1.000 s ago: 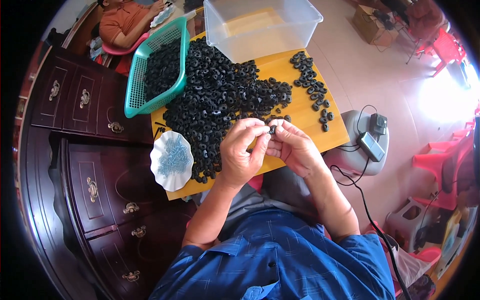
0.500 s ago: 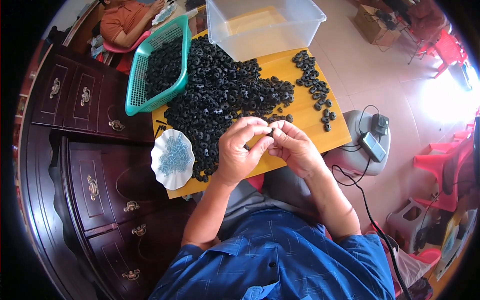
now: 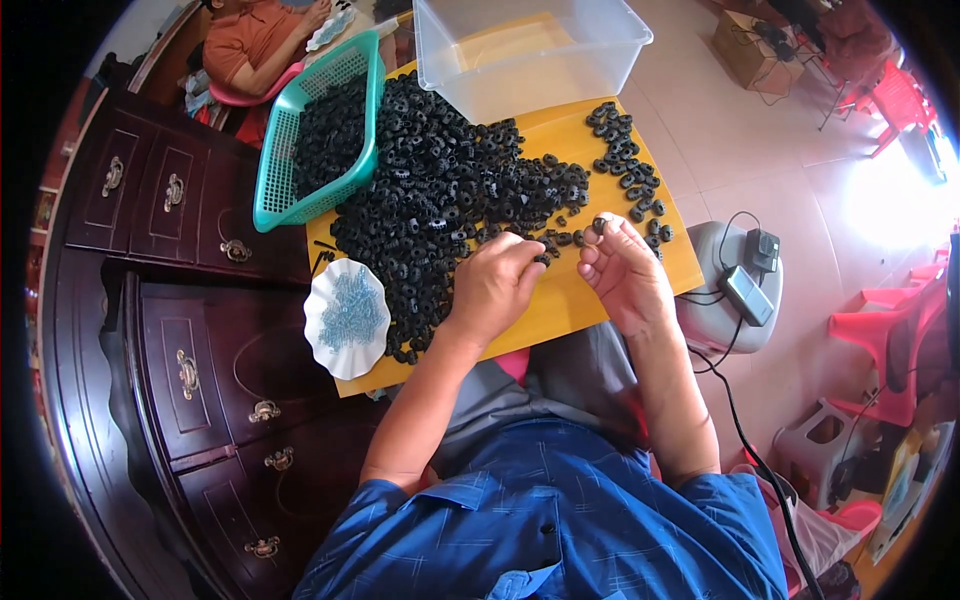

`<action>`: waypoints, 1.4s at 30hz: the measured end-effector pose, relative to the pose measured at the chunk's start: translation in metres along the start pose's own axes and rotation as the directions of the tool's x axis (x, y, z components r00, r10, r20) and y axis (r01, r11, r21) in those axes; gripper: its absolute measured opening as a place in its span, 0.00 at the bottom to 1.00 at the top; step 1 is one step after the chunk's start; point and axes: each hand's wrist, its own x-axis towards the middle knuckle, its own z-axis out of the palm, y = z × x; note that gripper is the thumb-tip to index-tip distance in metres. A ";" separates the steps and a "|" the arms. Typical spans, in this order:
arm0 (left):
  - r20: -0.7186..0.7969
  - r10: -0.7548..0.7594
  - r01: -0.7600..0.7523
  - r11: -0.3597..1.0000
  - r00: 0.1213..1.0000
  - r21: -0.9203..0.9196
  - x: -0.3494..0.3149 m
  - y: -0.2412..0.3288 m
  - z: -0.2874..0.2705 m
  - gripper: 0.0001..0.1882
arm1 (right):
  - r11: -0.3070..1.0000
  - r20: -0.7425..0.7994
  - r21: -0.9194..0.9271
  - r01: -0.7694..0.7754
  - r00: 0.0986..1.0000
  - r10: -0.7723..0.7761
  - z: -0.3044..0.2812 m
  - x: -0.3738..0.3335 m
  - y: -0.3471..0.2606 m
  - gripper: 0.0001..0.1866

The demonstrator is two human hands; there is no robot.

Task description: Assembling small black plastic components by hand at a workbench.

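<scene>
My right hand (image 3: 637,282) is raised over the right part of the yellow table (image 3: 560,312), a small black plastic piece (image 3: 599,226) pinched between thumb and forefinger. To its left, my left hand (image 3: 494,287) is closed, its fingertips together at another small black piece (image 3: 541,259). Just beyond the left hand spreads a large heap of similar black ribbed pieces (image 3: 430,190). A separate group of black pieces (image 3: 628,165) lies in a loose strip along the right side of the table. Small clear-blue bits fill a white scalloped dish (image 3: 317,318) at the near left.
A green mesh basket (image 3: 268,190) of black pieces stands at the table's left. A clear plastic bin (image 3: 630,45) sits at the far edge. On a grey stool (image 3: 705,250) at right rest cabled devices. Dark drawers (image 3: 215,375) border the left; a person (image 3: 245,45) sits beyond.
My hands have come apart. The right one moved right and up with a black piece; the left one shifted slightly left, its fingers now pointing toward the table.
</scene>
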 end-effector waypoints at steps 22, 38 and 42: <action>0.074 0.201 -0.212 0.956 0.977 0.203 0.019 -0.001 0.022 0.09 | 1.000 0.042 -0.022 -0.001 0.999 0.002 -0.004 0.001 0.002 0.09; 0.111 -0.286 0.262 0.571 0.952 -0.778 0.000 0.009 -0.025 0.04 | 0.937 0.141 -0.347 0.032 0.990 0.018 0.011 -0.009 0.014 0.08; 0.200 -0.360 0.343 0.395 0.911 -0.852 -0.004 0.008 -0.031 0.06 | 0.922 0.181 -0.383 0.048 0.983 0.024 0.012 -0.009 0.017 0.08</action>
